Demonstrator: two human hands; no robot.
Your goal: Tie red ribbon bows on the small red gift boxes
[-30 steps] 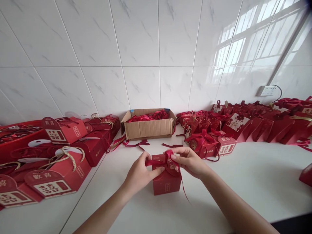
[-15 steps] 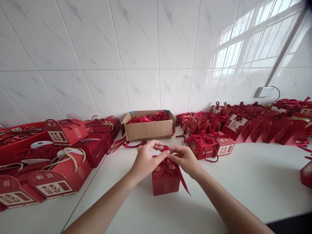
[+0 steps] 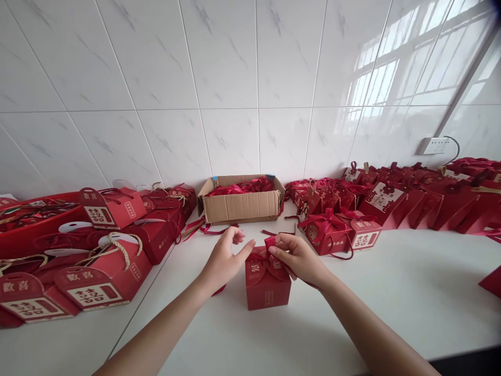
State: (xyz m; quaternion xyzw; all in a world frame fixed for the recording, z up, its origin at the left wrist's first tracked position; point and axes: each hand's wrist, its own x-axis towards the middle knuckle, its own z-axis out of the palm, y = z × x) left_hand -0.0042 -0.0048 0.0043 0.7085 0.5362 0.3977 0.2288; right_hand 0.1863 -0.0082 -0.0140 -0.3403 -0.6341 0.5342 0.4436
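At the lower centre of the frame, a small red cardboard gift box (image 3: 268, 287) stands on the white desk (image 3: 391, 297), the right hand (image 3: 300, 257) pinching the dark red satin ribbon (image 3: 270, 244) atop it while the left hand (image 3: 224, 259), fingers loosely apart, touches its top's left side.

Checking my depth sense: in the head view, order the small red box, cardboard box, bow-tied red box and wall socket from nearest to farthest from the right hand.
1. Small red box: under the right hand, which pinches its ribbon.
2. Bow-tied red box: just right.
3. Cardboard box: behind, by the wall.
4. Wall socket: far right wall.
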